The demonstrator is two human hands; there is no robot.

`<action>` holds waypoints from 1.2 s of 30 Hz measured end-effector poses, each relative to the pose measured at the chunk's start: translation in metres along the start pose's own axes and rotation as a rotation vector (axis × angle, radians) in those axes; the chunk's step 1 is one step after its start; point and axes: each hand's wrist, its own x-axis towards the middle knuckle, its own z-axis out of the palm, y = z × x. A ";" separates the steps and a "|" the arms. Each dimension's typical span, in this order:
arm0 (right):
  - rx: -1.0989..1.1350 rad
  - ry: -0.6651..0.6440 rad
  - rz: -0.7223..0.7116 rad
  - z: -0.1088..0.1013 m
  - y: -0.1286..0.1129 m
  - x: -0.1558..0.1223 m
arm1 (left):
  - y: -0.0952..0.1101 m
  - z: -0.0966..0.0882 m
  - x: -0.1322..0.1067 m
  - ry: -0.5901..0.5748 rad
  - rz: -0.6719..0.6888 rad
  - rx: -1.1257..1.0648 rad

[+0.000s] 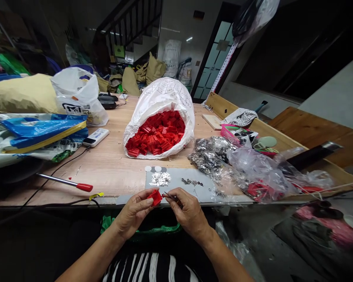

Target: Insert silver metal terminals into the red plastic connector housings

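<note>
Wooden table; red-handled screwdriver; white woven sack

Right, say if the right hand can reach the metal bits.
Probably yes: the right hand is close, with nothing between it and the bits on the board, though it's holding tweezers.

Flat overhead light reaches the bench, left hand and right hand; deep shadow fills the room's right side, and wide-angle distortion bows the edges.
</note>
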 end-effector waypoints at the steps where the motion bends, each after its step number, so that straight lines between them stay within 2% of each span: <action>1: 0.001 -0.005 -0.009 0.000 0.000 0.000 | 0.000 0.000 0.000 -0.008 -0.001 0.012; 5: -0.008 -0.062 -0.025 0.004 0.003 0.001 | -0.002 -0.001 0.000 -0.059 -0.004 0.048; 12: -0.005 -0.177 0.001 0.002 0.002 0.004 | -0.007 -0.004 0.001 -0.062 -0.028 0.075; 16: 0.103 -0.210 0.065 -0.001 0.000 0.006 | -0.009 -0.007 0.000 -0.061 -0.031 0.044; 23: 0.305 -0.158 0.283 -0.001 0.006 0.004 | -0.007 -0.004 -0.002 -0.054 -0.032 0.066; 26: 0.386 -0.177 0.333 0.003 0.012 0.003 | -0.008 -0.003 -0.003 -0.084 -0.035 0.142; 32: 0.583 -0.255 0.386 0.011 0.026 0.001 | -0.011 -0.007 -0.002 -0.167 0.048 0.425; 34: 0.629 -0.219 0.412 0.016 0.029 0.000 | -0.013 -0.008 0.000 -0.141 0.062 0.483; 36: 0.658 -0.143 0.440 0.022 0.033 -0.002 | -0.015 -0.009 0.002 -0.075 0.169 0.600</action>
